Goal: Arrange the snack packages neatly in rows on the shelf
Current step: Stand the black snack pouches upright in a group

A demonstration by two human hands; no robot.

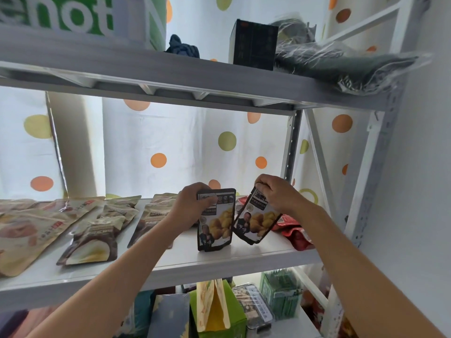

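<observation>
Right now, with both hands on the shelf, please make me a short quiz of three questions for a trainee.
1. True or false: the left hand and right hand each hold one dark-edged pouch by its top.
2. Which pouch stands more upright: A, the left pouch, or B, the right pouch?
3. What colour are the packages lying at the far right of the middle shelf?

Key: 1 true. 2 A; the right one is tilted. 3 Red.

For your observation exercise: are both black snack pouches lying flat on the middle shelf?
No: the left hand holds one black pouch upright, and the right hand holds the other pouch tilted.
</observation>
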